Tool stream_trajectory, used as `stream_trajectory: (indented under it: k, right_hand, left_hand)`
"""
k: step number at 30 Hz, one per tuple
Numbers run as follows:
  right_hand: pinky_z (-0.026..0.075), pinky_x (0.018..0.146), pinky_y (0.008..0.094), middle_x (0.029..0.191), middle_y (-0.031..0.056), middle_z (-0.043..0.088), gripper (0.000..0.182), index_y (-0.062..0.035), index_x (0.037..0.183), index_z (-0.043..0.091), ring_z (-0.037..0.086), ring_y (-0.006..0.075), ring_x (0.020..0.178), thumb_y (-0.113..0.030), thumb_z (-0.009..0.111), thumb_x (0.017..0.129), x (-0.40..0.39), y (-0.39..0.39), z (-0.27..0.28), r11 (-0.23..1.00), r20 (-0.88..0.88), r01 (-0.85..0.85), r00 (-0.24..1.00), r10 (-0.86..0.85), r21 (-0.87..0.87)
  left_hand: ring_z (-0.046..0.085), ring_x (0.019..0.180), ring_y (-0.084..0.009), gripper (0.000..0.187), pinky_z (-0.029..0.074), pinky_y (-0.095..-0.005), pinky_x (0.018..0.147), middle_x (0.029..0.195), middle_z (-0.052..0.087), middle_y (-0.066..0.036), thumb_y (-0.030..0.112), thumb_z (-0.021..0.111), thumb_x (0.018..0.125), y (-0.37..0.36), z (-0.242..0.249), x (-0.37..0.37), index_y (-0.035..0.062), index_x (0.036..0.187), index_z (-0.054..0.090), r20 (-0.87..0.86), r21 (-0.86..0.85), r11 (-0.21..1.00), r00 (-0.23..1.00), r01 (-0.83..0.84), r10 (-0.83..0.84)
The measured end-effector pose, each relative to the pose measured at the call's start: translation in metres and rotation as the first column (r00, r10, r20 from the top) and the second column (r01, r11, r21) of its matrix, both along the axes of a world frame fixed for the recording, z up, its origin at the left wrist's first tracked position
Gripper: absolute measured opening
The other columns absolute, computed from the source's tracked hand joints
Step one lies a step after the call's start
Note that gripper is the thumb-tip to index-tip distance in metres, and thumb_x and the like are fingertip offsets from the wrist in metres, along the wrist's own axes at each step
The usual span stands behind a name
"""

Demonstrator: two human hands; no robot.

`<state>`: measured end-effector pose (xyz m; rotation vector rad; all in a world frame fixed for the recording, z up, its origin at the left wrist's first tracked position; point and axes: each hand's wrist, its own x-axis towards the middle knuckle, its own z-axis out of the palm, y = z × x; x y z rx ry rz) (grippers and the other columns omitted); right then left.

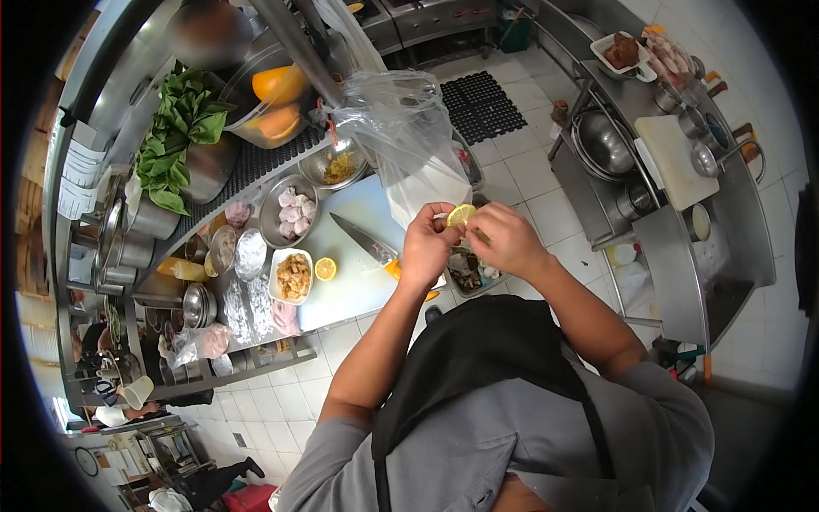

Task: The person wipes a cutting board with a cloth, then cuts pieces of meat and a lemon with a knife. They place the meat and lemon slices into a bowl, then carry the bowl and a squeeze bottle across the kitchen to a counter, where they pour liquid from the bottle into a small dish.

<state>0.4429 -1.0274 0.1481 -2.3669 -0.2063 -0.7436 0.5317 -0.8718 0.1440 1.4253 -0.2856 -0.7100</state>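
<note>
A cut lemon piece (pixel 461 215) is held up between my two hands, its yellow cut face showing. My left hand (pixel 428 241) pinches it from the left. My right hand (pixel 507 242) has its fingers curled against its right side. Below the hands is a bin of scraps (pixel 467 275), partly hidden by my right hand. On the pale cutting board (pixel 333 296) to the left lie a knife with a yellow handle (pixel 362 239) and a lemon half (pixel 325 269), cut side up. Beside them stands a white dish of browned pieces (pixel 293 277).
A clear plastic bag (pixel 397 128) hangs at the board's far end. Metal bowls hold pale round balls (pixel 295 213) and a yellowish chopped food (pixel 339 167). Leafy greens (pixel 181 128) stand on the shelf. A steel counter (pixel 725 247) with a white board (pixel 676 160) is at right.
</note>
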Motion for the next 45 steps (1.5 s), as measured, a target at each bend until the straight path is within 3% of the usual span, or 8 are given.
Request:
stream_trajectory:
  k: [13,19,22,31,34,37,40,45]
  right_hand:
    - [0.055,0.064,0.0332,0.084,0.0127,0.066,0.013,-0.0004,0.092,0.063,0.067,0.0248,0.069,-0.001,0.068,0.08,-0.003,-0.002,-0.023,0.856,-0.272,0.279,0.947,-0.17,0.436]
    - [0.054,0.064,0.0308,0.084,0.0125,0.066,0.014,-0.0003,0.093,0.063,0.067,0.023,0.068,-0.001,0.068,0.081,-0.003,0.016,-0.006,0.916,-0.105,0.083,0.994,-0.045,0.392]
    - [0.054,0.064,0.0302,0.084,0.0123,0.066,0.015,0.0001,0.094,0.063,0.067,0.0205,0.068,-0.003,0.07,0.081,-0.004,0.007,-0.019,0.898,-0.285,0.299,0.936,-0.208,0.324]
    - [0.053,0.067,0.0285,0.085,0.0059,0.068,0.015,0.0005,0.099,0.064,0.066,0.0131,0.072,-0.004,0.067,0.085,0.003,0.008,-0.041,0.625,-0.29,0.165,0.952,0.102,0.763]
    - [0.053,0.071,0.0273,0.087,0.0045,0.068,0.016,0.0007,0.103,0.065,0.065,0.0105,0.077,-0.006,0.066,0.088,0.003,-0.007,-0.048,0.788,-0.44,0.355,0.89,-0.12,0.504]
    - [0.052,0.072,0.0265,0.088,0.0034,0.069,0.017,0.0024,0.106,0.066,0.064,0.0087,0.078,-0.008,0.065,0.092,0.004,-0.003,-0.049,0.757,-0.162,0.197,0.979,-0.122,0.623]
    - [0.052,0.074,0.0259,0.093,0.0027,0.069,0.018,0.0036,0.106,0.066,0.063,0.0074,0.081,-0.011,0.064,0.095,0.003,0.008,-0.022,0.492,-0.196,0.075,0.96,0.198,0.868]
    - [0.051,0.075,0.0231,0.099,0.0038,0.068,0.019,0.0035,0.11,0.064,0.061,0.0059,0.085,-0.009,0.065,0.096,0.002,0.002,-0.016,0.638,-0.407,0.156,0.874,0.266,0.754]
  left_hand:
    - [0.067,0.085,-0.0132,0.027,0.053,-0.0268,0.076,0.099,0.071,-0.008,-0.002,0.064,0.092,0.008,0.003,0.003,-0.0039,0.119,0.059,-0.043,-0.077,0.997,0.999,-0.015,0.012]
    - [0.067,0.088,-0.0145,0.027,0.054,-0.0283,0.079,0.102,0.071,-0.009,-0.002,0.064,0.092,0.009,-0.005,0.003,-0.0044,0.118,0.059,-0.09,-0.149,0.989,0.996,-0.012,-0.002]
    - [0.067,0.088,-0.0148,0.026,0.055,-0.0286,0.079,0.102,0.071,-0.01,-0.002,0.064,0.092,0.01,0.001,0.003,-0.0048,0.117,0.059,-0.064,-0.162,0.987,0.998,-0.019,0.008]
    - [0.066,0.088,-0.0138,0.026,0.053,-0.028,0.081,0.101,0.07,-0.009,-0.004,0.063,0.091,0.012,0.0,0.004,-0.0047,0.117,0.059,-0.04,-0.189,0.982,0.999,0.003,-0.011]
    - [0.066,0.088,-0.0137,0.025,0.053,-0.0278,0.081,0.101,0.07,-0.009,-0.004,0.063,0.091,0.014,0.002,0.002,-0.0044,0.116,0.059,-0.035,-0.201,0.979,0.999,-0.005,-0.002]
    - [0.066,0.087,-0.0139,0.025,0.053,-0.0277,0.08,0.1,0.07,-0.008,-0.004,0.063,0.091,0.014,-0.001,0.004,-0.0037,0.116,0.059,-0.058,-0.217,0.976,0.998,-0.011,-0.002]
    - [0.066,0.087,-0.0141,0.024,0.052,-0.028,0.08,0.1,0.069,-0.008,-0.004,0.063,0.091,0.014,-0.006,0.004,-0.0024,0.115,0.059,-0.108,-0.228,0.973,0.994,-0.017,-0.008]
    - [0.066,0.089,-0.0148,0.026,0.052,-0.0286,0.081,0.102,0.068,-0.008,-0.003,0.063,0.092,0.012,-0.005,0.003,-0.0001,0.116,0.057,-0.199,-0.263,0.964,0.98,-0.023,-0.03]
